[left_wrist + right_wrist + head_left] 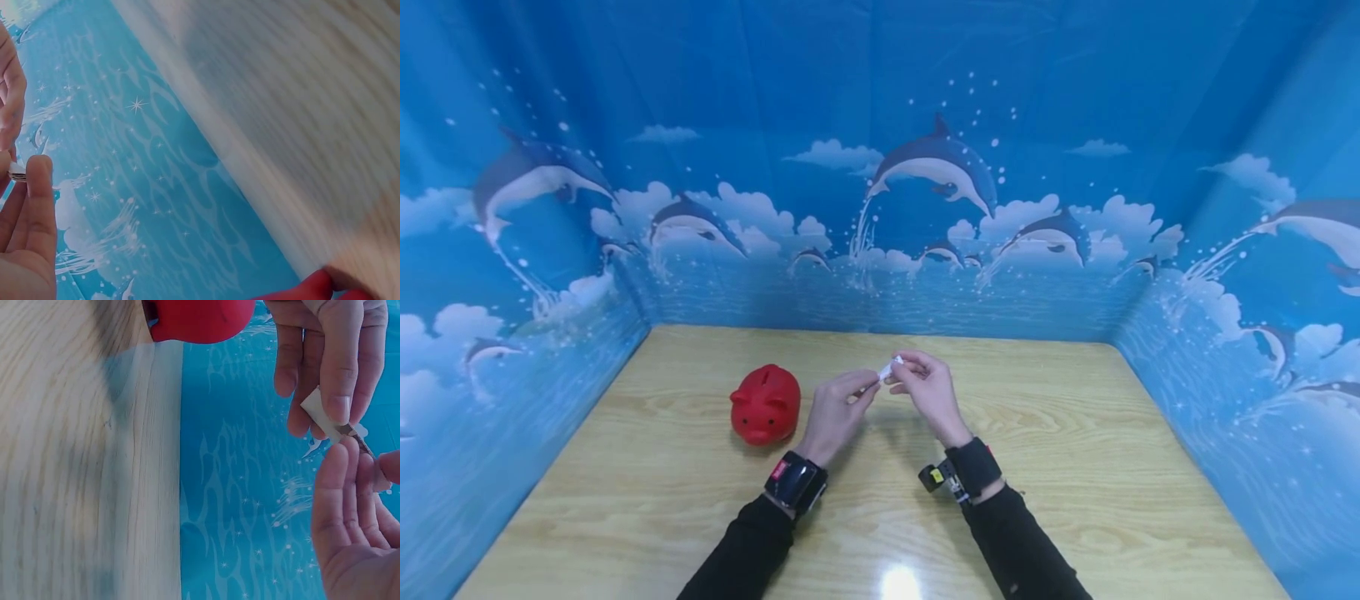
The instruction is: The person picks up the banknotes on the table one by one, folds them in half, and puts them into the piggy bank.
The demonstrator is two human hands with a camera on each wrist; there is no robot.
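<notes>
Between both hands, held up over the table, is a small whitish folded piece that looks like paper (891,367). My left hand (835,414) pinches its near left end between thumb and fingers. At the other end, my right hand (932,396) grips it with bent fingers. Up close in the right wrist view, the white piece (317,407) is flat with a dark strip along part of it, and fingers cover much of the rest. A red piggy bank (767,408) with a slot on top stands left of my left hand, its snout facing me.
The hands work above a light wood-grain table (1075,467). Blue cloth walls (760,292) printed with dolphins enclose its back and sides. Each wrist wears a black strap, the right one with a small camera device (934,477).
</notes>
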